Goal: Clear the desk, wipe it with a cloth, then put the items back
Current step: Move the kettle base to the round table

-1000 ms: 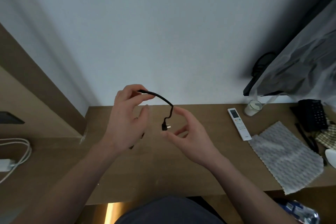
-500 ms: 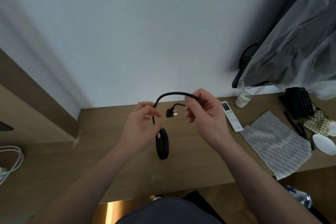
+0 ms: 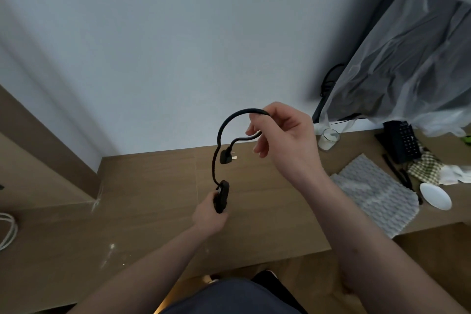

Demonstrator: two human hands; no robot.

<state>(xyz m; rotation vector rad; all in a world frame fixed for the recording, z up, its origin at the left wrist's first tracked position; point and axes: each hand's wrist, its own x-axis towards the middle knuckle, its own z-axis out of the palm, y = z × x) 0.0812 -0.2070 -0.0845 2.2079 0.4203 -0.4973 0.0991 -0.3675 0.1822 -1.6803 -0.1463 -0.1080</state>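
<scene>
Above the wooden desk [image 3: 153,186] I hold a black cable [image 3: 221,132] in both hands. My left hand [image 3: 210,214] grips its coiled black bundle low down, near the desk top. My right hand [image 3: 283,140] is raised and pinches the loop of the cable near its top. The plug end [image 3: 227,157] hangs free between my hands. A grey patterned cloth [image 3: 374,191] lies flat on the desk to the right.
At the right stand a glass candle [image 3: 328,139], a black phone [image 3: 401,141], black pens [image 3: 397,173], a checked cloth [image 3: 424,167] and a white dish [image 3: 435,196]. A plastic-covered screen [image 3: 413,58] hangs above. White cable [image 3: 7,232] lies far left.
My right hand has risen and moved right, drawing the cable loop out longer. My left hand has dropped lower with the coiled bundle. The view has shifted closer to the desk.
</scene>
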